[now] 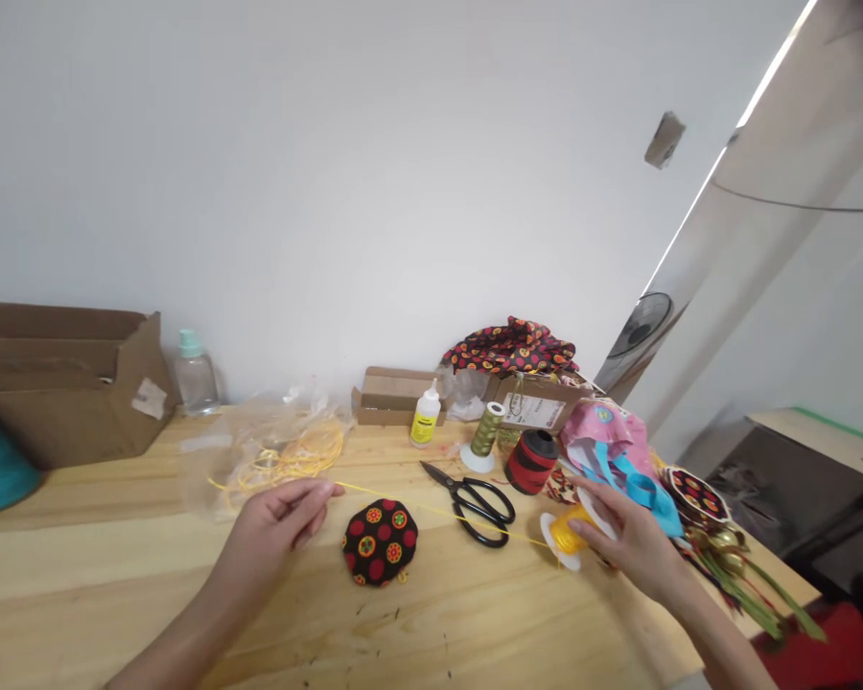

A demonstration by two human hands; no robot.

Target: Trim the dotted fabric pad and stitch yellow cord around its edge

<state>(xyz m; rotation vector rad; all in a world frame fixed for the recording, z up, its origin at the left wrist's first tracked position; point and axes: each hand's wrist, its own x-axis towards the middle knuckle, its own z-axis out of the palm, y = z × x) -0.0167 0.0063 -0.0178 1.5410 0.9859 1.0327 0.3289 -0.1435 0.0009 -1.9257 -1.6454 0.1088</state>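
Note:
My left hand (288,522) pinches the free end of a yellow cord (403,501) between thumb and fingers. The cord runs across to a white spool of yellow cord (567,537), which my right hand (622,537) grips by its flange. Below the stretched cord lies a round, dark fabric piece (381,542) with red dots and flower patterns, a small yellow loop at its lower edge. Black-handled scissors (478,503), blades pointing up-left, rest under the cord between my hands.
Behind stand a glue bottle (425,417), a green thread spool (486,431), a red-and-black spool (532,462) and a small cardboard box (395,388). Plastic bags with yellow cord (288,455) lie left, near a large cardboard box (64,383). Ribbons and pink fabric (608,431) crowd the right.

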